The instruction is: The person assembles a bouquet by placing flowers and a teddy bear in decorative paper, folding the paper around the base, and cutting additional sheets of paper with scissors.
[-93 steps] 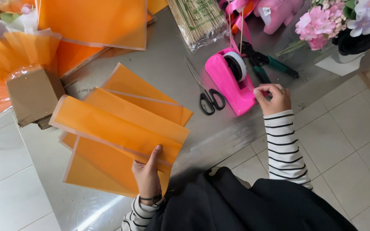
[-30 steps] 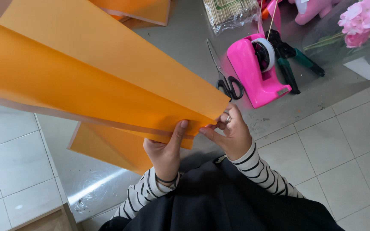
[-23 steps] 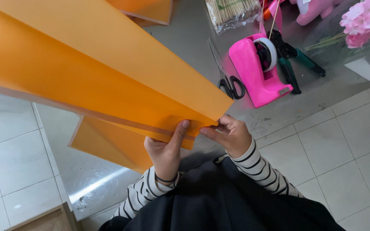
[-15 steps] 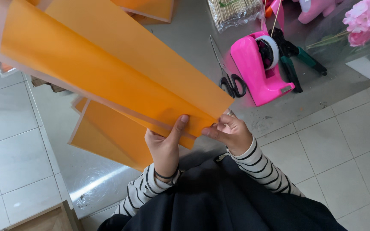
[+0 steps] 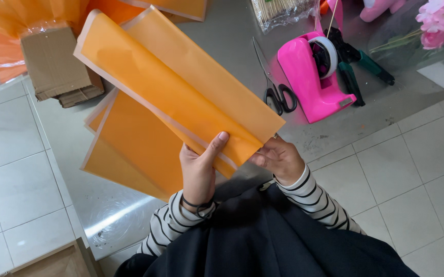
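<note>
At frame centre, the left hand [image 5: 199, 168] gripped the near end of a folded orange paper sheet [image 5: 176, 87], thumb pressed on top, while the right hand [image 5: 279, 159] pinched the same end at its lower right corner. The sheet was held raised, slanting toward the upper left above more orange sheets [image 5: 129, 149] on the floor; black-handled scissors [image 5: 276, 90] and a pink tape dispenser [image 5: 311, 77] lay at upper right, a cardboard box [image 5: 55, 64] at upper left.

Folded orange paper sheet [image 5: 181, 87], pale-edged, held tilted above other orange sheets [image 5: 129, 149] on floor.
</note>
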